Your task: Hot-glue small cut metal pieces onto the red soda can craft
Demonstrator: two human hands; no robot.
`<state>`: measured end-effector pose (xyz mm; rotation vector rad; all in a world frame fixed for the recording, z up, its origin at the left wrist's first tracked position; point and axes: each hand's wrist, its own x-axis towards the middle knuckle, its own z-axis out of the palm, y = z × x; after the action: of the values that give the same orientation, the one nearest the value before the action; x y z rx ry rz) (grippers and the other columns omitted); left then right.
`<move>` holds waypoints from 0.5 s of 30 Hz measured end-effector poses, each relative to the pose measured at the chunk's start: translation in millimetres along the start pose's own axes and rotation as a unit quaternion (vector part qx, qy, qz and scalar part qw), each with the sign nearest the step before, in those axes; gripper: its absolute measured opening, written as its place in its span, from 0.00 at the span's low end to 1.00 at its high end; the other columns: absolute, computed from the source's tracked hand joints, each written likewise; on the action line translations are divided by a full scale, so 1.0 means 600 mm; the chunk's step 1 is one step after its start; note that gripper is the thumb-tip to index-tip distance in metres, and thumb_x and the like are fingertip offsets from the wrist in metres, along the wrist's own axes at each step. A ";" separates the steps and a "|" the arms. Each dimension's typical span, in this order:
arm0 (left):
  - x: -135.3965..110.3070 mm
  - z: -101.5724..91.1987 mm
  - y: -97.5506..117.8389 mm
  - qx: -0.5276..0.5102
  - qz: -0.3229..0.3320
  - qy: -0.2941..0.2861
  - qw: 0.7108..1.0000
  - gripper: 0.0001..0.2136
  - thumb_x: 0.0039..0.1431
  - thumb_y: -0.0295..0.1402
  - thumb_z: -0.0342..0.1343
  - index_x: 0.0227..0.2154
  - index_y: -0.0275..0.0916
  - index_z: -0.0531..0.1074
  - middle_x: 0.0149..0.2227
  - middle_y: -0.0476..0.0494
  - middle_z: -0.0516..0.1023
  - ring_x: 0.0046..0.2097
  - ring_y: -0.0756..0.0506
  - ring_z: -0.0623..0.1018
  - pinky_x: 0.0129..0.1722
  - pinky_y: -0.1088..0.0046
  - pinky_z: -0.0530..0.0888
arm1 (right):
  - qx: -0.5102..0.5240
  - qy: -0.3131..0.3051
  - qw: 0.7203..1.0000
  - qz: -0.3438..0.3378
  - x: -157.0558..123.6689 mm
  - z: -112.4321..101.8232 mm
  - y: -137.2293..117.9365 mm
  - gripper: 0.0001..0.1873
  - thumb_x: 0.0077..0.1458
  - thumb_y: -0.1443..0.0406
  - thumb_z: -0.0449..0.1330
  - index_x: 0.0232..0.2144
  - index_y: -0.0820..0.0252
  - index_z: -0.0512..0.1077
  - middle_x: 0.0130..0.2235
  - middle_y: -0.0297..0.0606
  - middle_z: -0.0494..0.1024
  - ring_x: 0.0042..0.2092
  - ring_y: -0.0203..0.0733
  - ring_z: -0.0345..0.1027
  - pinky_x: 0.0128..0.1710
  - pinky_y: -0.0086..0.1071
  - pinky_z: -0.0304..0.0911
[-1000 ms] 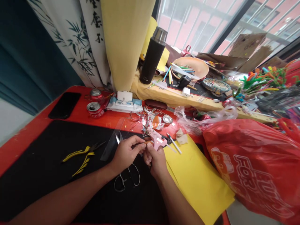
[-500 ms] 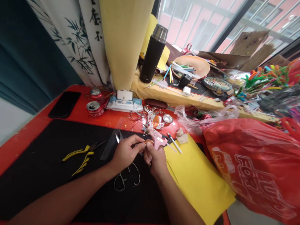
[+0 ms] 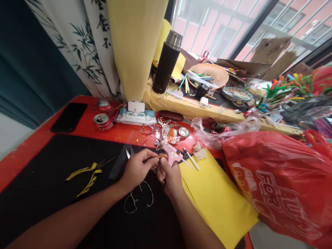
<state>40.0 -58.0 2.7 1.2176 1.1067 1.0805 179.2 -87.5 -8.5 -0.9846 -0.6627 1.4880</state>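
A small orange-brown strip (image 3: 162, 156) spans the fingertips of my two hands. My left hand (image 3: 138, 168) pinches its left end between thumb and forefinger. Closed on the other end is my right hand (image 3: 169, 174), thumb on top and fingers curled beneath. Just beyond the right hand lies a pink glue gun (image 3: 171, 153), with a clear stick poking out of its back. Scissors (image 3: 131, 203) rest on the black mat under my left hand, which hides their middle; the loops and blade tips show. A clear ruler (image 3: 118, 162) lies left of the blades.
Yellow-handled pliers (image 3: 89, 174) lie open at left on the mat. Yellow paper (image 3: 215, 193) and a red plastic bag (image 3: 277, 183) take up the right. Behind are drink cans (image 3: 103, 121), a pack of wipes (image 3: 136, 116), cut can pieces (image 3: 169, 134) and a tall black flask (image 3: 167, 64).
The whole view has shifted slightly, so things sit a little lower and further left. Both hands keep their hold on the strip, almost unmoved.
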 end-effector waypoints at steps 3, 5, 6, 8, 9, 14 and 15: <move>0.000 0.002 0.000 -0.008 -0.001 0.002 1.000 0.10 0.60 0.42 0.69 0.36 0.40 0.81 0.29 0.45 0.87 0.31 0.43 0.86 0.32 0.70 0.84 | -0.005 0.005 1.000 0.001 0.002 0.000 0.000 0.40 0.54 0.40 0.77 0.12 0.54 0.60 0.12 0.24 0.56 0.13 0.30 0.51 0.14 0.27 0.43; 0.001 0.002 -0.001 -0.011 -0.003 0.002 1.000 0.10 0.60 0.41 0.69 0.36 0.40 0.81 0.29 0.45 0.86 0.31 0.43 0.86 0.32 0.70 0.84 | -0.009 0.006 1.000 0.011 0.003 0.001 -0.001 0.40 0.53 0.39 0.77 0.12 0.54 0.60 0.11 0.24 0.56 0.13 0.30 0.50 0.13 0.27 0.43; 0.001 0.002 -0.001 -0.011 -0.004 0.003 1.000 0.10 0.61 0.41 0.69 0.36 0.40 0.81 0.30 0.45 0.86 0.31 0.43 0.86 0.32 0.70 0.84 | -0.012 0.007 1.000 0.017 0.004 0.001 -0.002 0.40 0.53 0.39 0.77 0.13 0.54 0.60 0.11 0.24 0.56 0.13 0.30 0.50 0.13 0.27 0.43; 0.000 0.001 -0.001 -0.008 -0.009 0.002 1.000 0.10 0.61 0.42 0.69 0.36 0.40 0.80 0.30 0.45 0.86 0.31 0.43 0.86 0.32 0.70 0.84 | -0.017 0.007 1.000 0.025 0.004 0.001 -0.003 0.40 0.53 0.39 0.77 0.13 0.54 0.60 0.12 0.24 0.57 0.13 0.30 0.50 0.13 0.27 0.43; 0.000 0.000 -0.001 -0.006 -0.011 0.002 1.000 0.11 0.61 0.42 0.69 0.36 0.40 0.80 0.30 0.45 0.87 0.32 0.43 0.86 0.32 0.69 0.84 | -0.018 0.008 1.000 0.024 0.004 0.002 -0.003 0.40 0.53 0.40 0.77 0.12 0.53 0.60 0.11 0.24 0.56 0.13 0.30 0.50 0.14 0.27 0.43; 0.001 -0.004 0.002 0.005 -0.017 0.003 1.000 0.11 0.61 0.43 0.69 0.36 0.40 0.80 0.30 0.45 0.87 0.32 0.42 0.87 0.33 0.68 0.85 | -0.020 0.005 1.000 0.015 0.001 0.002 -0.006 0.39 0.54 0.42 0.77 0.12 0.53 0.59 0.12 0.24 0.55 0.14 0.30 0.51 0.14 0.28 0.44; 0.002 -0.005 0.003 0.009 -0.016 0.003 1.000 0.11 0.61 0.43 0.68 0.36 0.40 0.80 0.30 0.45 0.87 0.32 0.42 0.87 0.33 0.68 0.85 | -0.020 0.005 1.000 0.016 0.001 0.002 -0.006 0.39 0.54 0.42 0.77 0.12 0.53 0.59 0.12 0.24 0.56 0.14 0.30 0.51 0.14 0.28 0.44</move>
<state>37.1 -56.6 4.4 1.2086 1.1389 1.0531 180.2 -86.2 -4.8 -1.0357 -0.6744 1.5022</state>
